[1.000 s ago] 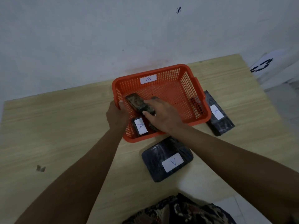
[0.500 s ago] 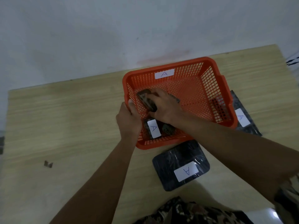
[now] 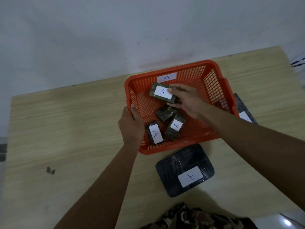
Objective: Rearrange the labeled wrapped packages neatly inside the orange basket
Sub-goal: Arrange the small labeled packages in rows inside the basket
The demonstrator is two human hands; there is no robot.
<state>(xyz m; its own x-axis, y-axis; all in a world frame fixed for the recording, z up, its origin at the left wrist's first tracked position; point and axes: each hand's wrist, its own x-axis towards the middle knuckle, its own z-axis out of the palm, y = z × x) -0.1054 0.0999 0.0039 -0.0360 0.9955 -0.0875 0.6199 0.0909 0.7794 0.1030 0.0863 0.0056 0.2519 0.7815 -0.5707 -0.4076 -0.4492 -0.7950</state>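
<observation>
From the head camera, your left hand is clenched on the left rim of the orange basket, which sits on the wooden table. Your right hand grasps a wrapped package labeled A, held tilted above the basket floor near the far wall. Three more small packages lie in the near left part: one labeled, one labeled beside it, one unlabeled-side-up. A larger black package lies on the table just in front of the basket.
</observation>
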